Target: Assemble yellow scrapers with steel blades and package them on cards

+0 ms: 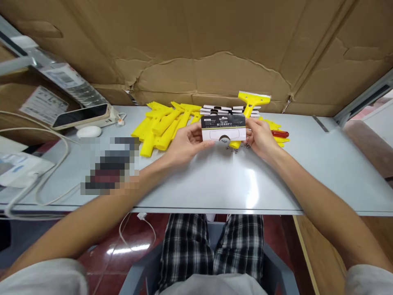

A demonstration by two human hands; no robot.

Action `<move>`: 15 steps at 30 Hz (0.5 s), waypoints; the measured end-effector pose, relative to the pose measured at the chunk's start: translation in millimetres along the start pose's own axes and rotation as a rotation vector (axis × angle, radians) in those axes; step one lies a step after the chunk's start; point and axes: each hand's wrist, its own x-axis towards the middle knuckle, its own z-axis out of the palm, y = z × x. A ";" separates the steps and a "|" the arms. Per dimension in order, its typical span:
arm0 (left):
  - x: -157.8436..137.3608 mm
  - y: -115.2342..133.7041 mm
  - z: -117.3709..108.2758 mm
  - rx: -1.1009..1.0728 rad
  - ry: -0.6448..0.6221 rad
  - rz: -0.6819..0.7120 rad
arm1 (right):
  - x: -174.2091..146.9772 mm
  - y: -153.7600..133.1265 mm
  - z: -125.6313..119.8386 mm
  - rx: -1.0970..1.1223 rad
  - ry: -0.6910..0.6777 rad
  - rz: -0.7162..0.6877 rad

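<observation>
A black-and-white printed packaging card (223, 130) with a hang hole and a half-round cutout is held level over the table. My left hand (190, 140) grips its left edge, thumb along the lower front and fingers behind. At the right edge, the fingers of my right hand (260, 134) are closed on the card. A yellow scraper (252, 100) with a wide head shows behind the card, its handle partly hidden. Small screws (234, 150) lie below the card. A red screwdriver handle (280, 134) sticks out past my right hand; whether the hand touches it, I cannot tell.
Yellow scraper handles (159, 127) are piled to the left, and more yellow parts (273, 125) lie at the right. Folded cards (216, 110) are stacked behind. A phone (81, 116), white cables (66, 155) and a blurred-out object (109, 166) occupy the left. Cardboard (211, 78) walls the back.
</observation>
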 end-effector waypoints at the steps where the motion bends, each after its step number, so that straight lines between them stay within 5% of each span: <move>1: -0.7 -2.2 0.3 -0.006 -0.003 -0.014 | -0.5 -0.4 -0.5 -0.023 0.001 0.009; 9: -9.1 -4.5 -3.9 -0.115 -0.027 -0.168 | -5.0 2.3 -0.4 -0.142 0.003 0.046; 15: -2.6 -7.8 -7.7 -0.360 0.086 -0.322 | -0.3 -3.9 -7.3 -0.149 0.160 -0.065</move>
